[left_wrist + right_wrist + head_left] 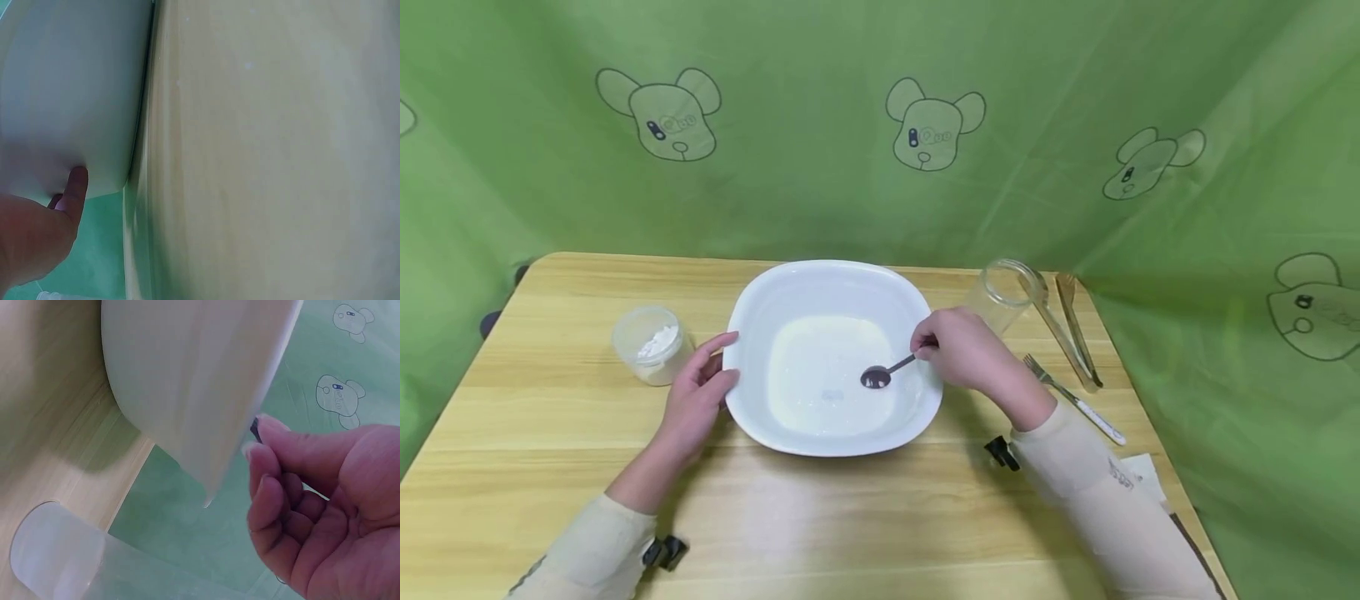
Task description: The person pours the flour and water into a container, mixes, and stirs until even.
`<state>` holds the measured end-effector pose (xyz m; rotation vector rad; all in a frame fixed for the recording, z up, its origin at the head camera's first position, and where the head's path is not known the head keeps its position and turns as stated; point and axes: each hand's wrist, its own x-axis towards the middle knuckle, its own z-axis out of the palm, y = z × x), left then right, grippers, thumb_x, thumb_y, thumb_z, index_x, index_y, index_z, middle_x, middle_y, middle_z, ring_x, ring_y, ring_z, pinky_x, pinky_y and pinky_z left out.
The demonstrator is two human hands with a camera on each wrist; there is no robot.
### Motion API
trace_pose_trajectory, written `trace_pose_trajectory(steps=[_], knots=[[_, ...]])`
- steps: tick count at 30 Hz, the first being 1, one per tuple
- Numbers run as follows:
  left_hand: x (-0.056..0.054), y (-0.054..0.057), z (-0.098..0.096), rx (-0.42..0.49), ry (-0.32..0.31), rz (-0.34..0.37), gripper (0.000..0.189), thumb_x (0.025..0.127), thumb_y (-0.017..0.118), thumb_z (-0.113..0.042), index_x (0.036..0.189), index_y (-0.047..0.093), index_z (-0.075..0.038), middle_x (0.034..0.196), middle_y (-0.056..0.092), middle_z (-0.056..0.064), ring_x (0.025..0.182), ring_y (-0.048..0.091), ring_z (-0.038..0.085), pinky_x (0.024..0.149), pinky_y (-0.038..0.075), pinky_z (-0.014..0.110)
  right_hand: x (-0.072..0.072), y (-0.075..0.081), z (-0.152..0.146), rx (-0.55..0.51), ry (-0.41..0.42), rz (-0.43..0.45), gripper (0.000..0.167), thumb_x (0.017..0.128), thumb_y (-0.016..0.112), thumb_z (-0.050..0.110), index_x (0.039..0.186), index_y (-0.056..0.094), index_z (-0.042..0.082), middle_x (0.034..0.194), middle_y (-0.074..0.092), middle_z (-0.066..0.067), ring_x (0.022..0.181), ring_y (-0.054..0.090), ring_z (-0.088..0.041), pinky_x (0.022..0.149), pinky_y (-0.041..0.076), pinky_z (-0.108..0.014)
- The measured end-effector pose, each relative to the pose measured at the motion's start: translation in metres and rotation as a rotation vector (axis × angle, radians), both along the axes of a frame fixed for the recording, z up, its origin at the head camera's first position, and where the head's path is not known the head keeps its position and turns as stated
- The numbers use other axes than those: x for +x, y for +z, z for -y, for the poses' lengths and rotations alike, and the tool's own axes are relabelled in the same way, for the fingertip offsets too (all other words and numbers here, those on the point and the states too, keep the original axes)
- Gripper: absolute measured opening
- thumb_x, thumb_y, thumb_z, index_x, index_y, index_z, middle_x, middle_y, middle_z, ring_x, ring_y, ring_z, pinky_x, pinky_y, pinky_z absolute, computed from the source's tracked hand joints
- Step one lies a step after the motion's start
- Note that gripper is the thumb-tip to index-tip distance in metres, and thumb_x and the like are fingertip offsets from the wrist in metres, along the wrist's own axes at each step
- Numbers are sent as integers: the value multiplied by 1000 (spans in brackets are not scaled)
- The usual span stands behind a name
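Observation:
A large white basin [752,417] stands in the middle of the wooden table. My left hand [694,400] touches its left side, the index finger and thumb at the rim. In the left wrist view, one extended finger [76,190] presses against the basin's outer wall. My right hand [962,350] reaches over the right rim and pinches the handle of a dark spoon [876,377] between thumb and fingers. The spoon's bowl hangs inside the basin, over its bottom. In the right wrist view only a dark bit of the handle [255,429] shows at the fingertips.
Left of the basin, a clear tub [658,373] holds something white. A clear glass jar [992,304] stands behind my right hand. Long tongs [1063,342] and a fork [1093,417] lie at the right, near a white paper [1142,475]. A green curtain [820,192] hangs behind.

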<state>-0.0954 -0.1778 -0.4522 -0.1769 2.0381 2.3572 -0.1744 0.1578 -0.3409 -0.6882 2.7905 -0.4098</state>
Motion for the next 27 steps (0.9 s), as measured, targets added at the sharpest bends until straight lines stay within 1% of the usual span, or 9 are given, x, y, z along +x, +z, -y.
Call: trace_pose_trajectory(steps=[3,6,11,17,20,22,24,27], knots=[[0,0,-1,-2,-4,-2,52,97,50,1,148,46,-8,137,52,25,109,60,30,79,58,30,8,-1,-7,-44,5,-52,11,89,73,7,82,76,14,79,66,6,76,59,-16,73,51,-36],[0,1,-2,-7,-9,-5,52,98,50,1,148,45,-9,137,52,25,108,61,30,78,58,29,18,-2,-16,-76,-10,-75,11,87,74,6,81,76,15,77,65,7,73,58,-15,69,51,-35],[0,3,-2,-10,-7,-7,52,98,50,1,148,46,-9,136,52,25,107,61,29,78,58,29,30,-5,-30,-126,-50,-70,12,87,74,6,80,74,16,72,62,9,69,54,-14,63,49,-33],[1,3,-2,-6,-14,-12,52,98,50,1,149,45,-9,136,52,25,106,61,28,77,59,29,39,-10,-40,-229,-70,-108,12,87,75,4,81,75,14,73,62,7,67,53,-13,62,48,-33],[1,2,-2,-13,-12,-10,52,98,50,2,148,46,-9,136,52,25,105,62,26,77,59,29,46,-14,-46,-315,-107,-135,9,85,77,3,84,76,11,76,64,6,67,55,-13,60,49,-31],[2,2,-3,-17,-10,-6,53,97,50,2,148,46,-10,136,52,24,104,62,26,77,59,28,51,-17,-51,-390,-148,-151,9,84,78,2,85,77,11,75,65,5,64,55,-14,56,49,-29],[2,2,-3,-17,-4,0,53,97,51,2,149,46,-10,136,52,23,104,61,25,76,58,28,57,-20,-57,-479,-200,-151,9,84,78,1,86,78,10,72,65,4,60,55,-16,50,48,-28],[3,4,-4,-15,12,11,55,96,52,3,149,46,-9,136,51,21,106,60,23,77,58,27,66,-25,-66,-606,-283,-128,7,85,77,2,88,77,8,69,66,1,57,58,-19,46,47,-26]])
